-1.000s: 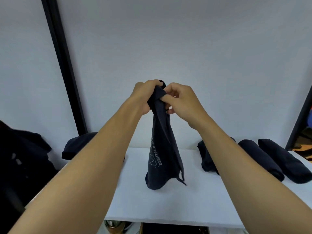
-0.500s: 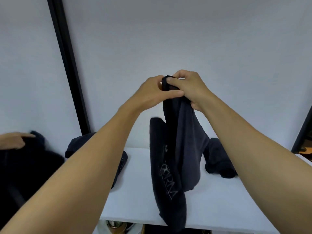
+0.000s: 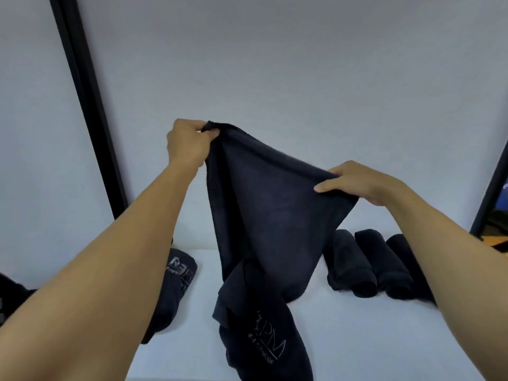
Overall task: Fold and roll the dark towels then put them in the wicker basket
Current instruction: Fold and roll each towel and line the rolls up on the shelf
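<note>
Left hand point(image 3: 189, 141) and right hand point(image 3: 357, 182) pinch the dark towel point(image 3: 264, 215) aloft; its twisted tail at 6 o'clock may crease crookedly on the bench point(image 3: 371, 339).

Light is soft, even, moderately bright and cool in cast. The wall point(image 3: 275, 64) reads blue-grey, palest low at centre and darker toward the upper corners. The table point(image 3: 357, 339) is the brightest surface. Faint, diffuse shadows lie on it just beside the towel point(image 3: 269, 215) and the rolled towels point(image 3: 365, 265). Dark cloth is underexposed: folds show weakly on the towel, and the rolled towels are near-featureless black. Overall sharpness is soft. Lettering on the towel's lower end is smeared and only partly legible. Wide-angle distortion noted: the post point(image 3: 85, 111) at left leans, and the forearms point(image 3: 110, 270) swell toward the bottom corners.
</note>
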